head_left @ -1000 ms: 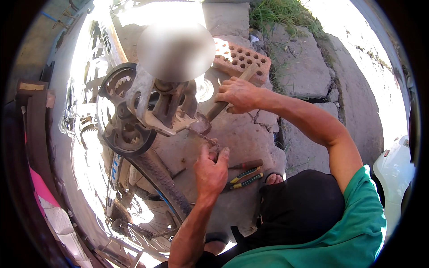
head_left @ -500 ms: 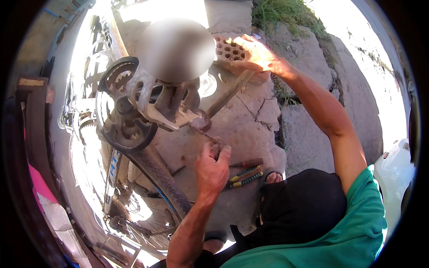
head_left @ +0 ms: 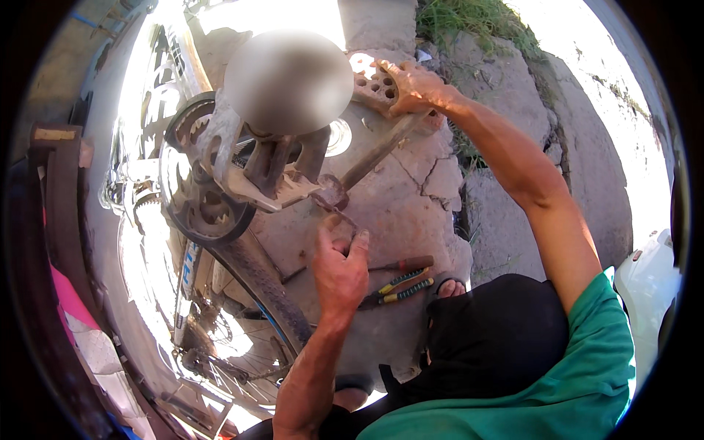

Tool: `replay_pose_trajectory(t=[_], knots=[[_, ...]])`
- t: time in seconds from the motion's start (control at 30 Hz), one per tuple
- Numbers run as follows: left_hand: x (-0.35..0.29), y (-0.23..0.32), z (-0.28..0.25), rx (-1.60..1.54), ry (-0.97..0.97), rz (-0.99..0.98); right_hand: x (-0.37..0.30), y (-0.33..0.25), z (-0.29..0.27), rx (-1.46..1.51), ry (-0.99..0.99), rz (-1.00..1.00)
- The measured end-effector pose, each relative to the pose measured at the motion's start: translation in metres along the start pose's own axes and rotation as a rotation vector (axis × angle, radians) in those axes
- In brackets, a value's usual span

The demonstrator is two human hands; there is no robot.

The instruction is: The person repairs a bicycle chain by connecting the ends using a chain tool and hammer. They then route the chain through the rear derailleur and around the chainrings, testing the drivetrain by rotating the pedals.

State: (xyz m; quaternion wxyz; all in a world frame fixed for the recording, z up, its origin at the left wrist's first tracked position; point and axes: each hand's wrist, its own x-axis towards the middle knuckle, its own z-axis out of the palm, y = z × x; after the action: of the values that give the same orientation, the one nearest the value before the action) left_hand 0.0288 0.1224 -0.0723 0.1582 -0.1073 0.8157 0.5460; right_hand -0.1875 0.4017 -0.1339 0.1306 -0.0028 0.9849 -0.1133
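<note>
- Cracked concrete spreads in front of me, with grass growing beyond it and a bicycle to my left.
- Pliers lie on the concrete near my foot.
- My right arm reaches far forward, its hand grasping the end of a holed brick near the hammer.
- My left hand, closer in, pinches a thin dark metal piece just beside the hammer's head.

A blurred oval covers the top of the pale metal part; the right hand hides some of the holed brick. The thin piece at the left hand — too small to identify.
</note>
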Motion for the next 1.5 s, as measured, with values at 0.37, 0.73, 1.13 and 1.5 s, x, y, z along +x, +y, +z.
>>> replay_pose_trajectory(t=[0.37, 0.73, 1.13, 1.5], knots=[[0.043, 0.008, -0.009, 0.262, 0.099, 0.012, -0.010, 0.005, 0.012, 0.003, 0.107, -0.150], [0.055, 0.003, -0.002, 0.420, 0.171, 0.127, -0.054, -0.023, 0.015, 0.105, 0.024, -0.081], [0.049, 0.011, -0.006, 0.433, 0.156, 0.106, -0.099, -0.052, 0.023, 0.069, -0.011, 0.030], [0.052, 0.002, -0.011, 0.361, 0.119, 0.110, -0.163, -0.079, 0.045, 0.204, 0.065, -0.573]])
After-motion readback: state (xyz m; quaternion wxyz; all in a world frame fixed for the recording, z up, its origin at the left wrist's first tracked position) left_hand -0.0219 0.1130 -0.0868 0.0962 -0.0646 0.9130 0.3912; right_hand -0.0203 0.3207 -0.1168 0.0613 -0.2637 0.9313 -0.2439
